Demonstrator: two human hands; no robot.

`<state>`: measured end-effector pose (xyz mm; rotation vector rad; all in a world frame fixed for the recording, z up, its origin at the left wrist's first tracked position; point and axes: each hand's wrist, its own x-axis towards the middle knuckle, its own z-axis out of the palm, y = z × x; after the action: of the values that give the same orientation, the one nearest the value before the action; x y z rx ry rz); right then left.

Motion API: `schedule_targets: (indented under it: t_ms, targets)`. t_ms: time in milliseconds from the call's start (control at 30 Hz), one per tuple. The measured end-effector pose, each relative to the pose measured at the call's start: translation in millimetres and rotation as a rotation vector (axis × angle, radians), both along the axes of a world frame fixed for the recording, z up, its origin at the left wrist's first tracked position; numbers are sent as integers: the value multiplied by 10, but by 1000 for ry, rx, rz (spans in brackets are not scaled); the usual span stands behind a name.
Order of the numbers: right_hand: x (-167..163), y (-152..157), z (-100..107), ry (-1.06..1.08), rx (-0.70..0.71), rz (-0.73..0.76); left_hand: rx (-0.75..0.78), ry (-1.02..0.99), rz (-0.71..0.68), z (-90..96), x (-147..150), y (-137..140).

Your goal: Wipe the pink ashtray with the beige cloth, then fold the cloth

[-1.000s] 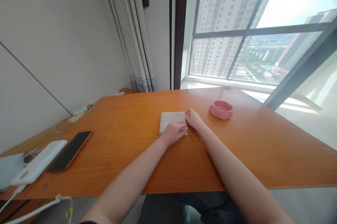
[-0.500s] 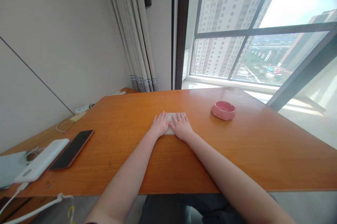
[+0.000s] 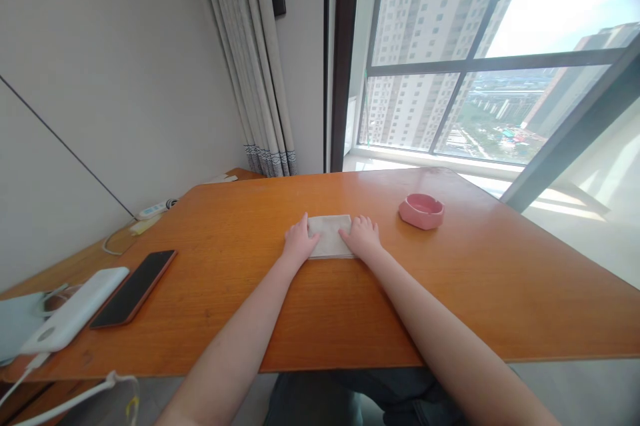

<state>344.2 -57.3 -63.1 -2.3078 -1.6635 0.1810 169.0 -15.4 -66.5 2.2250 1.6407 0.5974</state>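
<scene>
A folded pale grey-beige cloth [image 3: 330,237] lies flat on the wooden table. At its left edge rests my left hand [image 3: 299,241], its thumb over the cloth and its index finger stretched along the side. My right hand [image 3: 363,237] is at the opposite edge, thumb on the cloth and fingers spread just beyond it. Both hands are open, palms down. The undersides of my fingers are hidden.
A pink ashtray [image 3: 422,211] stands right of the cloth on the wooden table [image 3: 240,213]. Toward the left lie a dark phone [image 3: 134,289], a white power bank [image 3: 75,313] with a cable, and a power strip [image 3: 156,209]. A large window [image 3: 415,106] is behind.
My hands have slid apart from the middle of the cloth to its left and right edges, uncovering its centre. The cloth stays flat, and the view has shifted slightly.
</scene>
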Motion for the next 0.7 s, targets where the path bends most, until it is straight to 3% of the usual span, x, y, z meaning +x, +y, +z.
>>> schedule_targets:
  t_ms: [100,233,433,567,700]
  targets:
    - [-3,28,-32,42,29,4,-34,-152,-61,-14,6,-13]
    - [13,43,-52,96,97,41,29,-352,-133,-89,14,6]
    - [25,67,8,346,180,88,102,-644,-118,-110,40,48]
    - [176,-26,235,590,333,64,93,-734,-186,-93,31,62]
    - [750,-387,551,592,471,19,55,-711,-178,-154,43,87]
